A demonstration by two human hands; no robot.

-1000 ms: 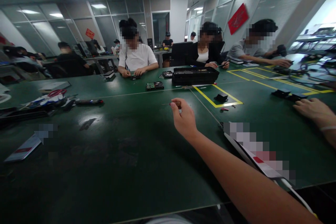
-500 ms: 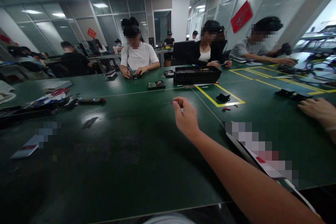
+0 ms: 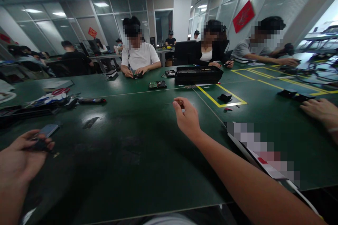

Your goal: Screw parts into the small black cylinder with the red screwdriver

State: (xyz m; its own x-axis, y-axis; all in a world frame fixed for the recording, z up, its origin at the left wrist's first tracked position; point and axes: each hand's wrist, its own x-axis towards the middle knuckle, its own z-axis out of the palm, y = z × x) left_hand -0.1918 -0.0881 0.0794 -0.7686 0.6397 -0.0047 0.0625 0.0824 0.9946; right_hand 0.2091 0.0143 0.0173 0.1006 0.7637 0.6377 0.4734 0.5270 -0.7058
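My right hand (image 3: 187,115) is closed around a small screwdriver (image 3: 180,103) above the green table (image 3: 148,126). The screwdriver's thin shaft points left and its handle looks brown. At the left edge, my left hand (image 3: 22,158) grips a small black part (image 3: 39,145) between thumb and fingers. A light, shiny bit shows at that part's lower end; its exact kind is unclear. Just beyond the left fingers lies a phone (image 3: 49,130), partly covered by the hand.
A hard drive (image 3: 157,84) and a long black case (image 3: 198,75) stand toward the far side. Yellow tape (image 3: 218,105) frames a small black bracket (image 3: 225,97). A marker (image 3: 92,101) lies at left. Another person's hand (image 3: 319,109) rests at right; co-workers sit opposite.
My left hand has come into view from the left, holding the small black part and covering some of the phone. My right hand has stayed almost still with the screwdriver.
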